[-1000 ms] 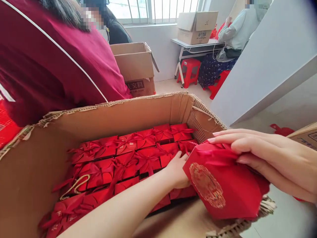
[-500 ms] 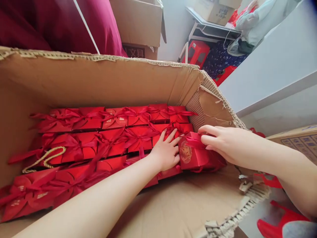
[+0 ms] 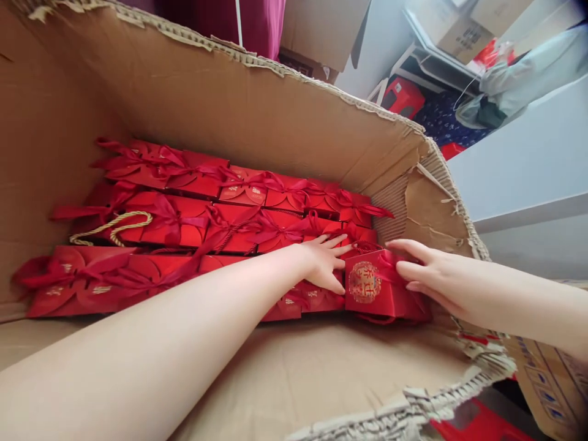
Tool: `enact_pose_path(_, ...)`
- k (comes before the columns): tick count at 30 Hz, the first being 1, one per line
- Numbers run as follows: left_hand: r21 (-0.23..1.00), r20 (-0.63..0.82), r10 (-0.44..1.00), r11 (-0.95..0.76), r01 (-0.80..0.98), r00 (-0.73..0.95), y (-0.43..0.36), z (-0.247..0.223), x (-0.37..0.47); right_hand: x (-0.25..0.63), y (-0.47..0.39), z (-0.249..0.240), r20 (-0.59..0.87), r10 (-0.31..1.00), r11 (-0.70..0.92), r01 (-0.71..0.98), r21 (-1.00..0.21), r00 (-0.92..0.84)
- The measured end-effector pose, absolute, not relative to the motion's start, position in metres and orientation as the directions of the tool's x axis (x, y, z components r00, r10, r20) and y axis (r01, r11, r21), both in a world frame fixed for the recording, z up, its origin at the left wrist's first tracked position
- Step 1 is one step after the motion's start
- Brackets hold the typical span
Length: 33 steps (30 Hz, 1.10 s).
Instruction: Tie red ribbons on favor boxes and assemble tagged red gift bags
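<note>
Presently the red folded-card gift box with a gold round emblem is inside the big brown corrugated carton, at the right end of the nearest row. Whether its bottom rests fully on the carton floor, I cannot tell.

I judge that it is rather light, with walls stiff enough to keep a square shape, but thin, so a hard squeeze could dent them. The smooth card may slide a little under the skin. The dark red satin ribbon on it looks soft and, I think, gives poor support; better is to take the box by its two opposite sides, near the firm edges.

My right hand is at its upper right side, the fingers bent over the top edge beside the ribbon. They touch the box, as it seems, but if they are clamped on it I cannot tell. My left hand lies just to the left of it, with the fingers spread apart and holding nothing, above the neighbouring red ribboned boxes.

Farther to the left, a twisted gold cord loop lies on these boxes. Outside the carton, at the upper right, I see another person's pale grey sleeve.
</note>
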<state>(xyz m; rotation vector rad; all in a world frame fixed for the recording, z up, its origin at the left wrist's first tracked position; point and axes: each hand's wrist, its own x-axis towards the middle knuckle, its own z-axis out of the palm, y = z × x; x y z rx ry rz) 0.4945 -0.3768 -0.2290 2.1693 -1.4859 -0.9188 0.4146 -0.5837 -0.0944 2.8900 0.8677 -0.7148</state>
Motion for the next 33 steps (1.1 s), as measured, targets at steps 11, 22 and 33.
enact_pose_path(11, 0.536, -0.338, -0.909, -0.400, -0.744, 0.244, -0.381, -0.224, 0.494, 0.400, -0.550, -0.124, -0.417, 0.389, -0.858, 0.488, 0.161, 0.822)
enact_pose_path(22, 0.476, -0.204, -0.921, -0.390, -0.788, 0.333, -0.370, -0.208, 0.502, 0.398, -0.548, -0.132, -0.558, 0.341, -0.889, 0.453, 0.070, 0.756)
enact_pose_path(33, 0.340, -0.175, -0.976, -0.182, -0.923, 0.128, -0.372, -0.200, 0.492, 0.387, -0.522, -0.136, -0.581, 0.281, -0.912, 0.400, 0.086, 0.764)
